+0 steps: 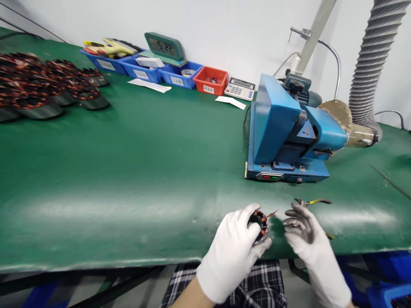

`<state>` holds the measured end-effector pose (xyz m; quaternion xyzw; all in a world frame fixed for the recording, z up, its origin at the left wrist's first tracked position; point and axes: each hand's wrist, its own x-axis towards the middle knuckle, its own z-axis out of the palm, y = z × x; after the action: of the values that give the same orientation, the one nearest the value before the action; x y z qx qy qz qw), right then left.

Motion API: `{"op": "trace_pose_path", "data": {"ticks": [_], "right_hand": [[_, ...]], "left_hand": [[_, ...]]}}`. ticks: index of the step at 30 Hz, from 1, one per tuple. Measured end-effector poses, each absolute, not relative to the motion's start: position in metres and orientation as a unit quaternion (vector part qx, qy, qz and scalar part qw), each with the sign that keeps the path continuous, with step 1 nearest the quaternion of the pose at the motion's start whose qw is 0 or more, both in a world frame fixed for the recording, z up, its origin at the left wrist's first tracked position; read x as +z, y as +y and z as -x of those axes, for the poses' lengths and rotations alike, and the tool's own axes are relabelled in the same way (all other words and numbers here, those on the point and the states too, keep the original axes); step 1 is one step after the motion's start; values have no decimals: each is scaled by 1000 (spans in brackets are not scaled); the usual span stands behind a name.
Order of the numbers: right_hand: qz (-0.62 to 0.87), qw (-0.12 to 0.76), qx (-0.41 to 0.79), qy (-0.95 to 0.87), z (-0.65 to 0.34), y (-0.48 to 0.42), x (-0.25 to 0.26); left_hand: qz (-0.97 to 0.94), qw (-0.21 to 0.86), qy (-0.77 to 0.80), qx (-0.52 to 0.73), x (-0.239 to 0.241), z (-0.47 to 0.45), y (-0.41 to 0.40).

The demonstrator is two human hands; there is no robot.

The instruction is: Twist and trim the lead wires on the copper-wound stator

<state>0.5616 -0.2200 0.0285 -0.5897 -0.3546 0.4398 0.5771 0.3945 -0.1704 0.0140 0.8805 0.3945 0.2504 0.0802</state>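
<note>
The wire-wound ring (264, 224) is clasped by the left hand (233, 241) over the table (180, 162); nothing is seen held by the half-curled right hand (302, 231); probably stiff and dense, it is best gripped from outside, its delicate wires (272, 214) spared

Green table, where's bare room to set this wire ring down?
Widest bare patch: between the ring pile and the blue machine, in front of the bins and papers. Crowded: along the wall, and around the right hand and pliers.
</note>
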Motion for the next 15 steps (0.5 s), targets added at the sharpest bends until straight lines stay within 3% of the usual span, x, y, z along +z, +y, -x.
{"op": "trace_pose_path", "data": {"ticks": [6, 12, 15], "right_hand": [[597, 556, 472, -334, -538, -210, 42], [513, 541, 555, -369, -554, -204, 51], [440, 544, 616, -364, -554, -204, 48]], "left_hand": [[-865, 138, 377, 299, 35, -397, -186], [-758, 491, 330, 274, 34, -395, -187], [-744, 562, 268, 242, 30, -392, -188]]}}
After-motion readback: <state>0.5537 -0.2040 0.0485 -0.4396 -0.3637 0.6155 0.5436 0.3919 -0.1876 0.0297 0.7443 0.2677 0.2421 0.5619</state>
